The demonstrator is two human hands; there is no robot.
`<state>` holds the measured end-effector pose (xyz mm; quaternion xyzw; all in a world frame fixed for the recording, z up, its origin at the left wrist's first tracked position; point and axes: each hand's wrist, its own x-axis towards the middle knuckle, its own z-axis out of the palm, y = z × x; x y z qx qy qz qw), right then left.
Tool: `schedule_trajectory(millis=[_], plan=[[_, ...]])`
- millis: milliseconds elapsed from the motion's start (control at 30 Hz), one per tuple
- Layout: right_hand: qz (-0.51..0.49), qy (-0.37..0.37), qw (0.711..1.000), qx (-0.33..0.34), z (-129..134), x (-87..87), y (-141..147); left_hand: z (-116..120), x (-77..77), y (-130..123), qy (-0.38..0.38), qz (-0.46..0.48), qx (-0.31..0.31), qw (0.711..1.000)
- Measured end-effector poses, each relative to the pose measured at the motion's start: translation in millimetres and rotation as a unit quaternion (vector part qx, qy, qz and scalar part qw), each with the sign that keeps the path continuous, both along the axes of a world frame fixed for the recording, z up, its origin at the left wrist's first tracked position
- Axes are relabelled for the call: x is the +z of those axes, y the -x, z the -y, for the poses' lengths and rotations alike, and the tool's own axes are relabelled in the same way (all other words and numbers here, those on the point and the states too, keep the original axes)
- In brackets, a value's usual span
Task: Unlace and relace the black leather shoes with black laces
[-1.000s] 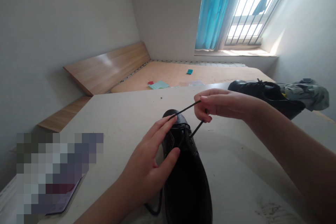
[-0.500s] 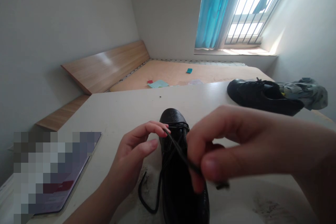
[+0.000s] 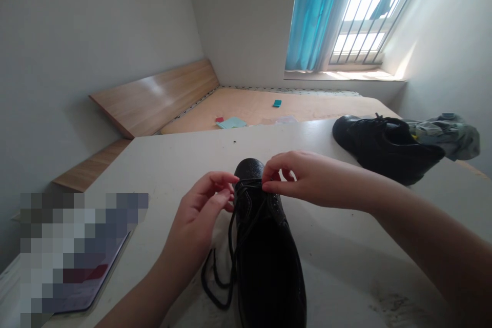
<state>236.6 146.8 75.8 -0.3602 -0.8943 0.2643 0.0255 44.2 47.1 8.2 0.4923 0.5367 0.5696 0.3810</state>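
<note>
A black lace-up shoe point(image 3: 271, 266) lies on the table with its toe pointing away from me. At its right lace row my right hand point(image 3: 303, 177) pinches the black shoelace between thumb and forefinger. My left hand point(image 3: 203, 205) is at the shoe's left side, its fingers bent but apart. The left forefinger tip touches the lacing near the toe, and the thumb stays separate from it. Loose lace ends point(image 3: 217, 297) hang in a loop down the left side onto the tabletop. The exact lace strand in my right fingertips is partly hidden.
Another black shoe point(image 3: 384, 148) stands at the right back of the white table point(image 3: 172, 164), beside a crumpled plastic bag point(image 3: 449, 136). A flat tablet-like object point(image 3: 103, 277), partly pixelated, lies at the left. Beyond is a bed point(image 3: 249, 102) with small items on it.
My right hand has moved away from me and left, from above the shoe opening to the lacing near the toe. The lace it pulled taut now lies down the left side.
</note>
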Motion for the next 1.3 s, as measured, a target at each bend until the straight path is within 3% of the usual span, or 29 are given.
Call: schedule_trajectory(millis=[167,300,400,500,667,767,833,1000,1100,1167,1233,1300], plan=[[-0.025,0.007,1.0,0.012,-1.0,-6.2,1.9,2.6,-0.7,-2.6,-0.094,-0.262,-0.028,0.96],[-0.073,0.017,0.997,-0.013,1.5,-11.7,8.5,4.2,-2.2,-1.7,-0.144,-0.338,-0.038,0.929],[-0.094,0.11,0.989,-0.032,1.2,-11.3,10.2,3.6,-0.7,-1.0,-0.146,-0.352,-0.035,0.924],[-0.17,0.205,0.963,-0.052,-2.9,-3.4,4.8,2.9,1.0,-1.2,-0.138,-0.351,-0.036,0.925],[-0.375,0.284,0.88,-0.062,-14.3,16.5,-9.7,2.7,0.9,-2.7,-0.133,-0.347,-0.031,0.928],[-0.402,0.163,0.891,-0.133,-16.8,24.0,-16.0,3.3,0.8,-3.0,-0.128,-0.345,-0.031,0.929],[-0.391,0.07,0.907,-0.143,-12.5,26.8,-18.1,3.9,0.8,-3.0,-0.126,-0.346,-0.034,0.929],[-0.404,0.042,0.914,-0.006,21.9,31.2,-14.7,5.1,-2.9,-3.8,-0.131,-0.348,-0.034,0.928],[-0.34,-0.152,0.928,0.023,44.3,31.5,-9.5,5.7,-6.9,-4.2,-0.139,-0.348,-0.031,0.927],[-0.254,-0.296,0.919,0.055,52.4,30.5,-6.2,5.9,-8.2,-4.1,-0.134,-0.338,-0.035,0.931],[-0.184,-0.381,0.903,0.075,53.8,29.4,-3.8,5.8,-8.1,-3.7,-0.113,-0.318,-0.036,0.941],[-0.152,-0.419,0.893,0.067,50.5,29.1,-3.1,5.3,-7.3,-3.4,-0.087,-0.296,-0.024,0.951]])
